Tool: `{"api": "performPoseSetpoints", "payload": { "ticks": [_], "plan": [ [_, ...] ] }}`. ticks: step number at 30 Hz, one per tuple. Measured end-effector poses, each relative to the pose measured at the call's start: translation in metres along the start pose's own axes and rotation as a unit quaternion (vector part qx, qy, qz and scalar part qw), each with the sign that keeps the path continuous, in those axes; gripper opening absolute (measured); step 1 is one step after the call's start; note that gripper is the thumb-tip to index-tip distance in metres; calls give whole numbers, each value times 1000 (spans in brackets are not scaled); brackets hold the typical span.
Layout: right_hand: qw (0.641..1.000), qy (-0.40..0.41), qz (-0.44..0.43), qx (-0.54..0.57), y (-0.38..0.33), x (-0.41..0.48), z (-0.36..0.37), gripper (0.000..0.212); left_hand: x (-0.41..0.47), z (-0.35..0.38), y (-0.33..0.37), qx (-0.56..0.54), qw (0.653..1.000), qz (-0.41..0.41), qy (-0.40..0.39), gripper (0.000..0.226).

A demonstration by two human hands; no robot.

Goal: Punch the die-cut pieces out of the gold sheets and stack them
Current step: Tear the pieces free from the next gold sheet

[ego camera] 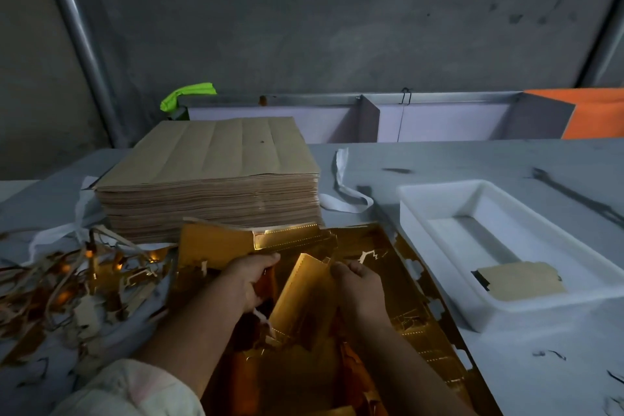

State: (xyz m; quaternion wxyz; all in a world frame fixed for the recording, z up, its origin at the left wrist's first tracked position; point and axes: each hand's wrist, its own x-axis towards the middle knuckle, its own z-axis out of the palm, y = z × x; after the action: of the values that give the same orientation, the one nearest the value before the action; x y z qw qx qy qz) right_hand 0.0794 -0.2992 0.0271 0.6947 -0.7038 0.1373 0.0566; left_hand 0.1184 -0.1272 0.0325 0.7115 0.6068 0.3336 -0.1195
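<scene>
A gold die-cut sheet [398, 284] lies on the table in front of me, shiny side up, with notched edges on its right. My left hand [248, 277] grips a gold piece [216, 246] by its near edge, the piece lifted above the sheet. My right hand [361, 280] pinches a folded gold piece [300, 294] that stands tilted between both hands. A tall stack of brown-backed sheets [216, 179] stands behind. One punched piece [521, 282] lies brown side up in the white tray [439, 236].
A tangle of gold and brown scrap strips [71, 284] covers the table at the left. A white strap [344, 186] lies beside the stack. Behind the grey table stands a low partition with an orange panel [594, 115] and a green cloth [189, 94].
</scene>
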Motion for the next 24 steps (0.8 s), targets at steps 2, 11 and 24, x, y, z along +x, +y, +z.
{"api": "performPoseSetpoints", "payload": {
  "ticks": [2, 11, 24],
  "plan": [
    [1000, 3, 8, 11, 1, 0, 0, 11, 0, 1, -1, -16, 1000, 8, -5, 25],
    [998, 47, -20, -42, 4, 4, -4, 15, -1, 4, -4, -3, 998, 44, 53, 21],
    [994, 52, -43, -85, 1, 1, -8, 17, 2, 9, -10, -5, 997, 63, 53, 24]
  ]
}}
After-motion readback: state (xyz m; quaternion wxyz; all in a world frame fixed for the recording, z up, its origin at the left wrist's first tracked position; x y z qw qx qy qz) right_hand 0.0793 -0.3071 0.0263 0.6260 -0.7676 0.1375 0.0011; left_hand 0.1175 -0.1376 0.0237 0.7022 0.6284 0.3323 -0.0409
